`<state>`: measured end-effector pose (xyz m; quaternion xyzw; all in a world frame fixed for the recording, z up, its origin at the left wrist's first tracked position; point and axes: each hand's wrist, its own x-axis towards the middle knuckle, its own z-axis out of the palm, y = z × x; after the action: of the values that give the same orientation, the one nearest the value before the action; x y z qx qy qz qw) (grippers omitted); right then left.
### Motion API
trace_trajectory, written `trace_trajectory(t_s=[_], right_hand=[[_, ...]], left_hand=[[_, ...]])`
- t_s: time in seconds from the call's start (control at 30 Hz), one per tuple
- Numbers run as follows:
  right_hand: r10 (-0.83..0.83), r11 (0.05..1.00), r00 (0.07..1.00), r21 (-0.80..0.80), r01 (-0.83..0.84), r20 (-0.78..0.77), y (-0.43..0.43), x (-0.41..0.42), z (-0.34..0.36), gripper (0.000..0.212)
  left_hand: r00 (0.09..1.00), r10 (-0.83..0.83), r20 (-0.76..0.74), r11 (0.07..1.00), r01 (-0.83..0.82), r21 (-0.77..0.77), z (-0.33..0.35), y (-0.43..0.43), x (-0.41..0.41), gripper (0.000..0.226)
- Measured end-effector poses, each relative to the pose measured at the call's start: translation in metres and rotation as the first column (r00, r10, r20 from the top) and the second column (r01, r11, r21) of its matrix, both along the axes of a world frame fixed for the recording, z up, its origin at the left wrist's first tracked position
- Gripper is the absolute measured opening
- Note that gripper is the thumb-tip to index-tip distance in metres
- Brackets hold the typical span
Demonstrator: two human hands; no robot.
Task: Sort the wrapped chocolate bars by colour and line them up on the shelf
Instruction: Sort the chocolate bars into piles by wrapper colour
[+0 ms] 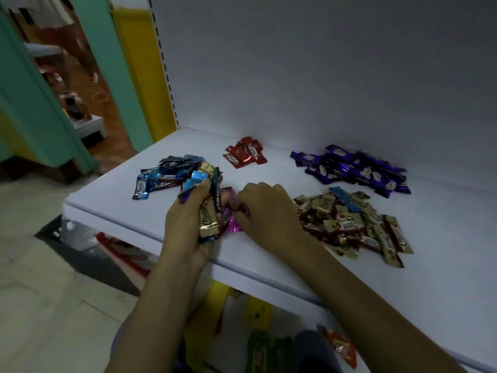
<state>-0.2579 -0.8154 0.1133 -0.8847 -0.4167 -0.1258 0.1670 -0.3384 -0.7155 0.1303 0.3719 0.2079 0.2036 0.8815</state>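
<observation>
Left hand (188,222): grasps mixed foil-wrapped chocolate bars (208,224), long axes near-far.
Right hand (265,211): fingertips hidden; apparently pinching magenta foil bar (234,226).

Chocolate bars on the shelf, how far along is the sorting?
Done: rough colour heaps lie on the shelf: blue pile, red pile, purple pile, gold pile. In hand: the left hand grips a mixed bunch while the right hand pinches a pink bar. Left: empty that bunch, move the stray blue bar off the gold pile, and line everything up; no heap is in a row yet.
</observation>
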Motion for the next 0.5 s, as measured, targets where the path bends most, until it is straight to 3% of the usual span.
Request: trace_trajectory(t_s=[0.1,0.2,0.33,0.43,0.5], right_hand=[[0.053,0.998,0.996,-0.015,-0.054,-0.066,-0.004,0.001,0.003,0.02],[0.057,0.991,0.985,0.133,-0.035,-0.166,-0.016,0.005,0.014,0.012],[-0.191,0.939,0.977,0.274,0.21,-0.094,-0.067,0.034,0.03,0.014],[-0.458,0.884,0.886,0.073,0.462,-0.071,-0.11,0.063,0.038,0.021],[-0.546,0.837,0.829,-0.109,0.536,-0.121,-0.124,0.074,0.034,0.029]], left_hand=[[0.999,-0.033,-0.011,0.999,0.033,0.026,-0.004,-0.003,0.003,0.022],[0.997,-0.074,0.003,0.995,0.074,0.06,-0.003,-0.012,0.012,0.021],[0.986,-0.167,-0.012,0.978,0.168,0.124,0.001,-0.03,0.023,0.016],[0.974,-0.224,-0.011,0.97,0.224,0.099,0.002,-0.046,0.031,0.018],[0.969,-0.248,-0.007,0.964,0.247,0.098,0.001,-0.054,0.036,0.018]])
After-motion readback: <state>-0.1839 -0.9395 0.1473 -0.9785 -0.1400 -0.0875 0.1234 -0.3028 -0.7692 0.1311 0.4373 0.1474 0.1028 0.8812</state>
